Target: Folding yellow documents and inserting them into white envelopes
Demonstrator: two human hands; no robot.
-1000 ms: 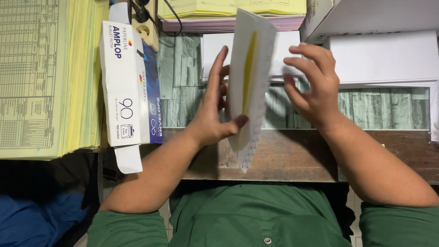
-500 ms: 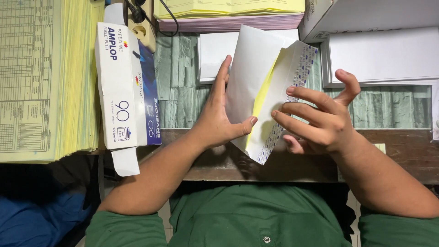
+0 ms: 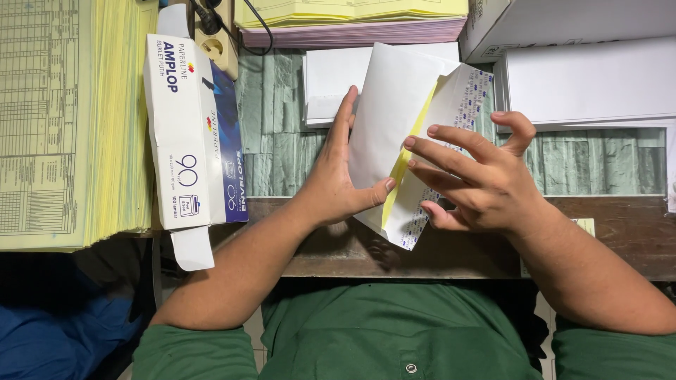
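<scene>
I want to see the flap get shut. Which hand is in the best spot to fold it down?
Probably the right hand. Its fingers lie spread on the open patterned flap of the white envelope. The left hand grips the envelope's body, steadying it.

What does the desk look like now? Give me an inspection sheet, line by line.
Surface: wooden desk edge with green patterned top.
Job's things: white envelope, flap open, yellow paper inside.
Clutter: envelope box, stack of yellow forms, white envelopes, papers at top.
Grips: left hand holds the envelope; right hand touches its flap, fingers spread.
Cables: black cable and power strip at top.
Surroundings: green shirt below.
</scene>
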